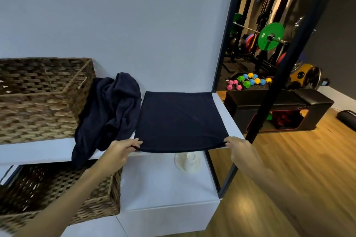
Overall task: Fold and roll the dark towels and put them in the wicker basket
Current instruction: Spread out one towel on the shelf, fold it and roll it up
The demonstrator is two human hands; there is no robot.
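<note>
The work looks to be at an early stage. One dark towel (pixel 180 121) lies flat on the white surface (pixel 229 115), spread into a smooth, roughly square sheet, possibly already folded once, though its layers cannot be told from this angle. The left hand (pixel 123 149) pinches its near left corner and the right hand (pixel 240 150) pinches its near right corner, both lifting the front edge slightly at the lip of the surface. Rolling is not yet begun. A second heap of dark towels (pixel 109 113) sits crumpled just to the left, touching the side of the upper wicker basket (pixel 38 102) and drooping over the front edge; it is untouched.

The upper wicker basket shows no towel inside, as far as its visible interior goes. A lower wicker basket (pixel 63 198) stands beneath on a lower level; its inside is dim and appears bare of towels. A small pale cup on a dish (pixel 187 161) rests below the flat towel.
</note>
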